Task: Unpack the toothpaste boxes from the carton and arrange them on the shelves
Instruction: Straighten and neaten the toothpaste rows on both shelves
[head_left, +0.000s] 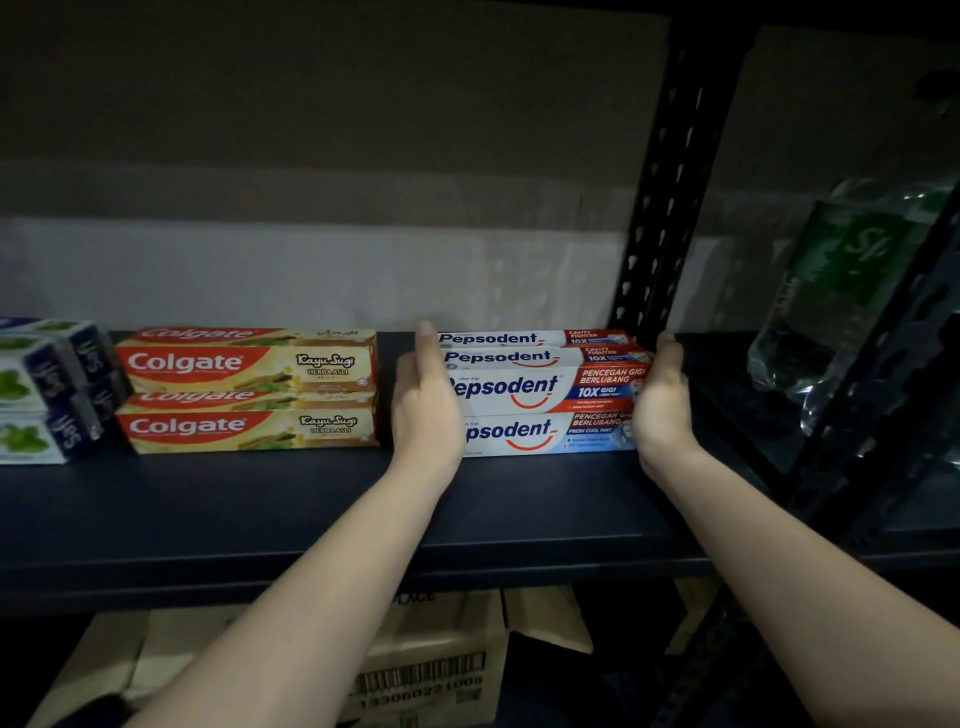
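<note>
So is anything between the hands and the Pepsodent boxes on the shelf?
Nothing visible. The left hand lies flat against the left end of the Pepsodent boxes and the right hand against the right end. The Colgate boxes sit apart to the left, across a bare gap of shelf.

A bare strip of shelf (260, 509) lies open below both wrists. Left of the left hand's fingers (423, 364), a narrow gap precedes the Colgate boxes (249, 389). The upright post (660, 218) stands just beyond the right hand's fingers (667, 364).
</note>
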